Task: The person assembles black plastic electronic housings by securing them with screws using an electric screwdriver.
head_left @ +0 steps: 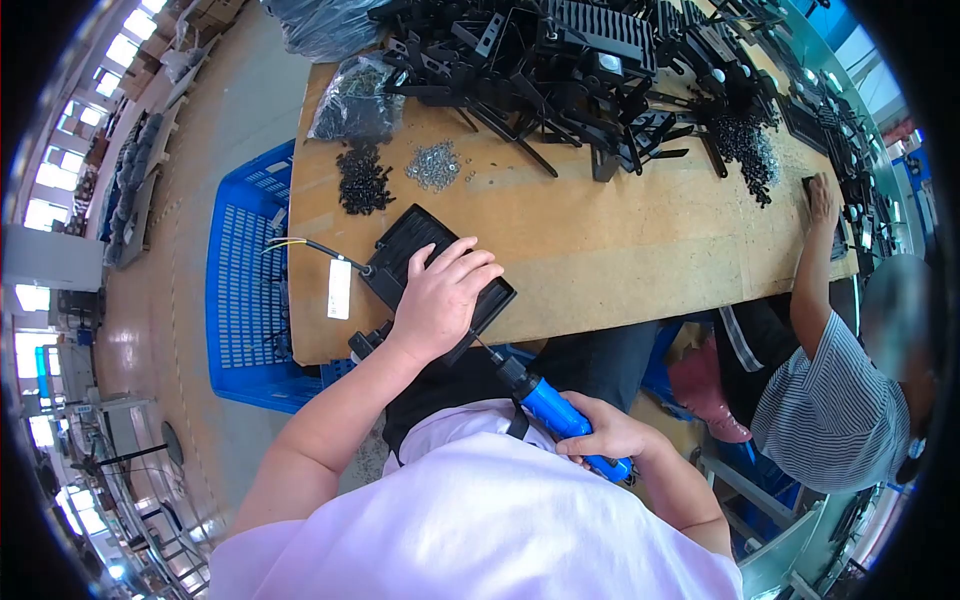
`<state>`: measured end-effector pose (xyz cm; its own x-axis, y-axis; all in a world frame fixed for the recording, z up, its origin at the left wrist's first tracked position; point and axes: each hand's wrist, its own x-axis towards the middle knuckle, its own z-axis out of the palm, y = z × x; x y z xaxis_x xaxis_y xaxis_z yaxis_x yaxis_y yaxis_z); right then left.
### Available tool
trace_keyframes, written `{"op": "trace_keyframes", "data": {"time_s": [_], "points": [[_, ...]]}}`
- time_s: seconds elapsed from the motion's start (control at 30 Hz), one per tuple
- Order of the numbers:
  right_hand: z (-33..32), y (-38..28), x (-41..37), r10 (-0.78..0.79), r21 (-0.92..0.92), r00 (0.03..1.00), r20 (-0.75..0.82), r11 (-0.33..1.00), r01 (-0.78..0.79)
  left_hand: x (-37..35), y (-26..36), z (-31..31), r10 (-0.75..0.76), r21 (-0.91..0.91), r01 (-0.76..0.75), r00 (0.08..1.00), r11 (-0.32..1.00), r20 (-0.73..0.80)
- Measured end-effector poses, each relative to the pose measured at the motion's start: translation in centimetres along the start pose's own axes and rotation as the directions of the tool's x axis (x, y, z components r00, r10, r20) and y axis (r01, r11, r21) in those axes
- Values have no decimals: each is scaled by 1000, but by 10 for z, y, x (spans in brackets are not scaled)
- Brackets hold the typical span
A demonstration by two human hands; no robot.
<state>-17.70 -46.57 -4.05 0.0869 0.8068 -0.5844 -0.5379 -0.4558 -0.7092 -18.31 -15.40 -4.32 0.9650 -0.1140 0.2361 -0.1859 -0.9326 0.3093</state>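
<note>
— Left hand [440, 300]?
— Opened out flat, not clenched. Pressed palm down on a black ribbed rectangular lamp housing [405, 245], fingers splayed across its top, nothing wrapped around.

— And the housing itself?
— Lying straight under that palm, at the near edge of the light brown wooden worktable [620, 250], one corner jutting past the edge.

— Right hand [605, 435]?
— Clenched around a blue-handled electric screwdriver [550, 405], below the table edge and close to the body. Black chuck and thin bit angled up toward the left palm, tip just beside the housing's near corner. Touching or not: cannot tell.

— Anything attached to the housing?
— A thin black cable with a white paper tag [340, 288], leading off on the side of the left hand away from the right hand, toward a blue slatted plastic crate [245, 280] standing beside the table.

— Beyond the left fingertips?
— A small heap of black screws [362, 182] and, just beside it, a scatter of silver washers [433, 165]. Farther off, a big tangle of black metal brackets [560, 70].

— Someone else around?
— A co-worker's hand [822, 198] laid on the table's far end, well apart from both grips, below it a striped shirt [830, 410].
</note>
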Motion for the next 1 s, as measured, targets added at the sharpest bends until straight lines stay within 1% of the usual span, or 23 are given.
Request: {"op": "trace_keyframes", "data": {"time_s": [0.03,0.13,0.23,0.33,0.47,0.53,0.63,0.73,0.83,0.93,1.0], "points": [[0,-2,1,20,22,1000,21,1000,-21,0,0,-1,-2,-1,2,1000,1000,3],[-2,1,5,25,1,1000,11,1000,-25,1,0,-5,-9,-5,9,1000,1000,6],[-8,-12,4,70,28,995,65,997,-72,3,0,-3,-12,-14,13,1000,1000,4],[-13,-17,5,96,189,987,131,975,-120,1,0,-2,-22,-21,22,1000,1000,10],[-19,-10,8,119,275,975,190,946,-169,4,-1,-3,-27,-18,27,1000,999,5],[-19,-15,8,108,334,972,211,926,-175,4,-2,-2,-28,-10,28,1000,1000,6],[-21,-7,12,39,439,954,296,882,-173,5,0,-3,-29,-9,29,1000,1000,5],[-22,-8,15,6,498,936,353,845,-193,5,-1,-2,-27,-5,27,1000,1000,-12],[-21,-7,15,-36,536,932,361,826,-176,2,-1,0,-16,2,16,1000,1000,-20],[-17,-7,11,-43,587,938,345,789,-180,1,-1,-1,-14,6,14,1000,1000,-14],[-17,-6,9,-39,480,951,306,869,-118,1,-1,-2,-1,6,1,1000,1000,-27]]}}
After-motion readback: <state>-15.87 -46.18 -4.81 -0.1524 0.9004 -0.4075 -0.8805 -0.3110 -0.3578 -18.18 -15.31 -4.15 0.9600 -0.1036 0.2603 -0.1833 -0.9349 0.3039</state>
